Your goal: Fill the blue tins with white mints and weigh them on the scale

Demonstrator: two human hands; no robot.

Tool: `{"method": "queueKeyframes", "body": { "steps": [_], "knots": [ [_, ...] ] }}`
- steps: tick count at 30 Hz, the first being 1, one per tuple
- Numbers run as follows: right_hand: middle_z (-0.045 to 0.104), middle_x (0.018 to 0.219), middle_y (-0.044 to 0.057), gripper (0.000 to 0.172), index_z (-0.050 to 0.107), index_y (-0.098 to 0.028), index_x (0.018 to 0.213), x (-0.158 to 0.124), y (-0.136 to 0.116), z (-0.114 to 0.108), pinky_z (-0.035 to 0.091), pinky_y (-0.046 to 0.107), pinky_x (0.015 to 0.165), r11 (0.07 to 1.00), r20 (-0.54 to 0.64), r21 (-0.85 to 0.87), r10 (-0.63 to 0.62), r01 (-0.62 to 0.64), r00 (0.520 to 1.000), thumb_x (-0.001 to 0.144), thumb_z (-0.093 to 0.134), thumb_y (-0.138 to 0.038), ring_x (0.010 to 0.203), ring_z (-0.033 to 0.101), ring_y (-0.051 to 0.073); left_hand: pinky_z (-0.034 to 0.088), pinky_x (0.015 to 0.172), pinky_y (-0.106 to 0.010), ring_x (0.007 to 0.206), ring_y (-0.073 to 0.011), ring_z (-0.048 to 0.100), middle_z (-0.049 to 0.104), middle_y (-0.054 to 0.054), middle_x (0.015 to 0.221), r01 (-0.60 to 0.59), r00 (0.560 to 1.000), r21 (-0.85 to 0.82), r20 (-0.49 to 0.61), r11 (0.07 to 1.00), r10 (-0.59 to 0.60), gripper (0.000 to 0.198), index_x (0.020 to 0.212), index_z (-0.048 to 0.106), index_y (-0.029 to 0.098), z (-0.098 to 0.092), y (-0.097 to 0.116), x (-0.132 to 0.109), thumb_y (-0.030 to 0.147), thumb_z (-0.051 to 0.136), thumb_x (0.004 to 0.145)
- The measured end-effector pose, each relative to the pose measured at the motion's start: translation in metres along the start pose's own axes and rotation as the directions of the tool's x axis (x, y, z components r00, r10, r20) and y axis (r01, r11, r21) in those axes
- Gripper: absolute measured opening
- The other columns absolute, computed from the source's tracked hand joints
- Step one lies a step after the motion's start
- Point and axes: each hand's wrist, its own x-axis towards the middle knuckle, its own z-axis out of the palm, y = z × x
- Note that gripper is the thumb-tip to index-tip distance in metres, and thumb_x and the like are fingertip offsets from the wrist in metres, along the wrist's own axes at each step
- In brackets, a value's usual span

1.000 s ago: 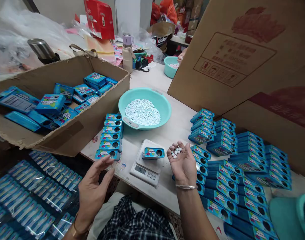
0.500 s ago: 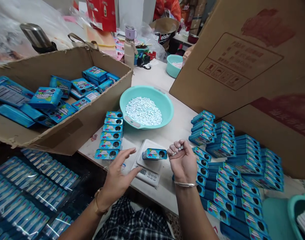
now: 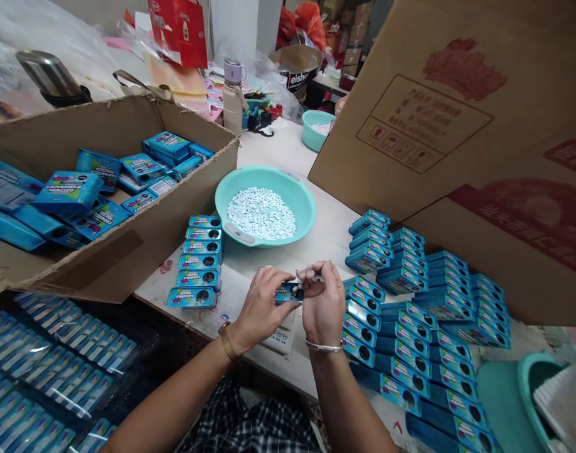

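Observation:
My left hand (image 3: 262, 305) is around the small blue candy box (image 3: 285, 292), thumb at its near side and fingers at its far side. The box stands on a white kitchen scale (image 3: 279, 340), mostly covered by my hands. Cupped at the right end of the box, my right hand (image 3: 323, 305) holds small pale candies (image 3: 314, 277), its fingertips over the round hole. Behind them sits a turquoise basin (image 3: 304, 214) with a heap of pale candies (image 3: 262, 214). A row of similar blue boxes (image 3: 197, 261) lines the table left of the scale.
At left is an open cardboard carton (image 3: 184, 214) of blue boxes. Stacked boxes (image 3: 410, 340) crowd the right, before a large carton (image 3: 387, 157). A tumbler (image 3: 232, 104) and a smaller basin (image 3: 311, 138) stand behind. Wrapped packs (image 3: 52, 358) lie lower left.
My left hand has moved right and closed around the box on the scale. My right hand, with the candies, has come over the box's hole. The camera view has shifted slightly.

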Motion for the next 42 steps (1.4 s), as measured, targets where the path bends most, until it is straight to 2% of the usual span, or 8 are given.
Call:
{"method": "queueKeyframes", "body": {
  "steps": [14, 22, 28, 32, 35, 37, 39, 42],
  "knots": [
    [0.063, 0.077, 0.0, 0.022, 0.064, -0.019, 0.077, -0.012, 0.0, -0.001, 0.045, 0.029, 0.083, 0.98, 0.041, -0.175, -0.09, 0.096, 0.995, 0.088, 0.058, -0.037, 0.079, 0.06, 0.013, 0.041, 0.105, -0.044, 0.124, -0.0257, 0.049, 0.054, -0.009, 0.129, 0.064, 0.993, 0.01, -0.095, 0.998, -0.062, 0.06, 0.132, 0.047, 0.025, -0.009, 0.004, -0.014, 0.027, 0.073, 0.079],
    [0.062, 0.075, -0.002, 0.018, 0.065, -0.02, 0.076, -0.007, -0.029, -0.021, 0.05, 0.029, 0.078, 0.993, -0.02, -0.074, -0.095, 0.093, 0.995, 0.082, 0.066, -0.037, 0.072, 0.059, 0.011, 0.045, 0.106, -0.043, 0.12, -0.0241, 0.056, 0.057, -0.008, 0.128, 0.235, 0.875, -0.077, -0.418, 0.969, -0.245, 0.043, 0.125, 0.055, 0.023, -0.028, -0.007, -0.095, 0.032, 0.065, 0.085],
    [0.058, 0.072, -0.002, 0.016, 0.063, -0.019, 0.075, -0.005, -0.064, -0.045, 0.049, 0.023, 0.062, 0.966, -0.017, -0.144, -0.218, 0.214, 0.976, 0.083, 0.065, -0.032, 0.065, 0.055, 0.009, 0.05, 0.101, -0.041, 0.11, -0.0211, 0.061, 0.059, -0.007, 0.122, 0.375, 0.826, -0.121, -0.406, 0.919, -0.391, 0.039, 0.123, 0.056, 0.023, -0.034, -0.026, -0.157, 0.032, 0.064, 0.085],
    [0.054, 0.069, -0.002, 0.017, 0.064, -0.019, 0.077, 0.021, -0.074, -0.031, 0.046, 0.023, 0.058, 0.93, 0.118, -0.239, -0.256, 0.278, 0.959, 0.086, 0.062, -0.034, 0.061, 0.051, 0.009, 0.054, 0.096, -0.041, 0.102, -0.0201, 0.064, 0.061, -0.007, 0.117, 0.417, 0.807, -0.136, -0.401, 0.899, -0.434, 0.039, 0.122, 0.055, 0.022, -0.036, -0.03, -0.166, 0.034, 0.063, 0.086],
    [0.056, 0.07, -0.001, 0.022, 0.066, -0.02, 0.081, 0.063, -0.058, -0.003, 0.046, 0.026, 0.06, 0.806, 0.337, -0.42, -0.288, 0.417, 0.896, 0.088, 0.058, -0.039, 0.062, 0.052, 0.011, 0.055, 0.095, -0.041, 0.101, -0.0203, 0.065, 0.062, -0.008, 0.116, 0.412, 0.803, -0.138, -0.412, 0.901, -0.431, 0.04, 0.123, 0.055, 0.021, -0.038, -0.03, -0.161, 0.034, 0.063, 0.086],
    [0.061, 0.073, 0.001, 0.027, 0.067, -0.02, 0.09, 0.098, -0.036, 0.018, 0.047, 0.029, 0.065, 0.655, 0.533, -0.573, -0.159, 0.493, 0.831, 0.09, 0.053, -0.043, 0.068, 0.056, 0.014, 0.055, 0.093, -0.039, 0.1, -0.0199, 0.066, 0.063, -0.008, 0.115, 0.406, 0.805, -0.137, -0.414, 0.903, -0.425, 0.041, 0.124, 0.055, 0.022, -0.039, -0.028, -0.157, 0.034, 0.063, 0.086],
    [0.066, 0.089, 0.005, 0.035, 0.063, -0.02, 0.111, 0.133, -0.009, 0.035, 0.048, 0.034, 0.076, 0.395, 0.658, -0.701, 0.038, 0.594, 0.752, 0.092, 0.049, -0.046, 0.08, 0.059, 0.018, 0.056, 0.091, -0.038, 0.098, -0.0197, 0.066, 0.065, -0.007, 0.114, 0.408, 0.809, -0.128, -0.409, 0.904, -0.423, 0.042, 0.125, 0.055, 0.022, -0.04, -0.026, -0.154, 0.034, 0.063, 0.086],
    [0.052, 0.135, 0.016, 0.063, 0.039, -0.019, 0.141, 0.172, 0.03, 0.052, 0.04, 0.042, 0.098, -0.068, 0.606, -0.726, 0.408, 0.684, 0.683, 0.088, 0.053, -0.051, 0.121, 0.048, 0.03, 0.057, 0.09, -0.036, 0.098, -0.0197, 0.067, 0.066, -0.007, 0.111, 0.417, 0.813, -0.111, -0.399, 0.902, -0.424, 0.043, 0.126, 0.055, 0.022, -0.042, -0.026, -0.153, 0.034, 0.064, 0.086]
  ]
}}
